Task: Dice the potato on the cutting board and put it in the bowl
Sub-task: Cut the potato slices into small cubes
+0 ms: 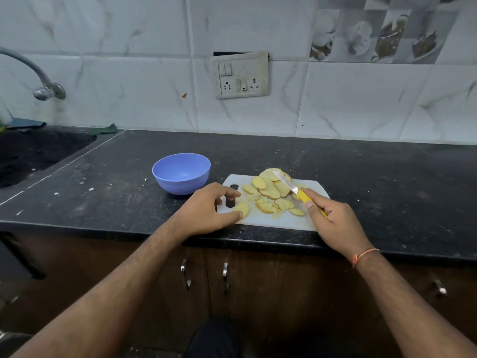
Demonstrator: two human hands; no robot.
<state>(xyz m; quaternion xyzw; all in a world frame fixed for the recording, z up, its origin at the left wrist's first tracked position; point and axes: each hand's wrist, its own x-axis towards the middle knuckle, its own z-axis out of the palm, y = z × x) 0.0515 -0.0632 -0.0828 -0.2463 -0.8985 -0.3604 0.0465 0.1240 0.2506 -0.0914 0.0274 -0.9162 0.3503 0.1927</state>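
A white cutting board (289, 220) lies on the black counter with several potato slices (271, 188) piled at its far side and smaller cut bits (269, 205) in the middle. My left hand (206, 209) pinches one potato slice (243, 209) at the board's left end, between thumb and forefinger. My right hand (333, 220) grips the yellow handle of a knife (294, 188); its blade points up-left over the slice pile. An empty blue bowl (181, 173) stands left of the board.
The black counter (387, 182) runs to a tiled wall with a switch and socket plate (241, 74). A dark sink (33, 153) with a tap (44, 90) lies at the far left. Cabinet doors with metal handles (225, 276) are below the counter edge.
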